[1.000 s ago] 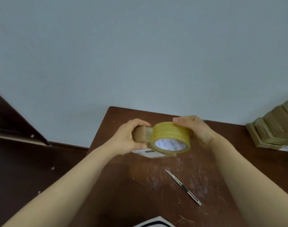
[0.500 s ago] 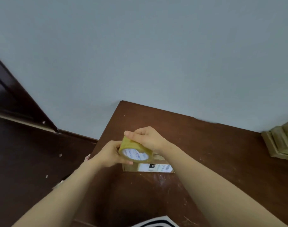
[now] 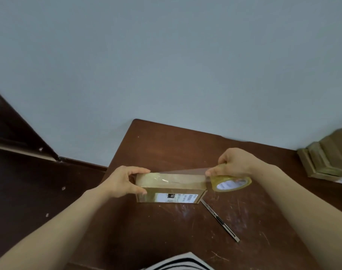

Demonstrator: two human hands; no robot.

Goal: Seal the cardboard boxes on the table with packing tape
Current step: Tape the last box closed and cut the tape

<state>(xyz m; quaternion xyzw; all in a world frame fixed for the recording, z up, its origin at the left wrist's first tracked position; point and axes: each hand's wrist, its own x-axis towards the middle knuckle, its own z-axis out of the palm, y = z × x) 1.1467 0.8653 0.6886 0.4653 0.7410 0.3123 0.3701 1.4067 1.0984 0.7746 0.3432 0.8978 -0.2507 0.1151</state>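
At frame centre, the left hand (image 3: 123, 182) grips the cardboard box's (image 3: 170, 189) left end; the right hand (image 3: 234, 164), fingers curled, holds the tape roll (image 3: 231, 183) right of it.

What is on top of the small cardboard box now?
A strip of clear tape stretches over the box top, from the left hand to the roll in the right hand. The left hand covers its start.

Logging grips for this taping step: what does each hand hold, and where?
Left hand grips the box at its left end; right hand holds the tape roll by its rim.
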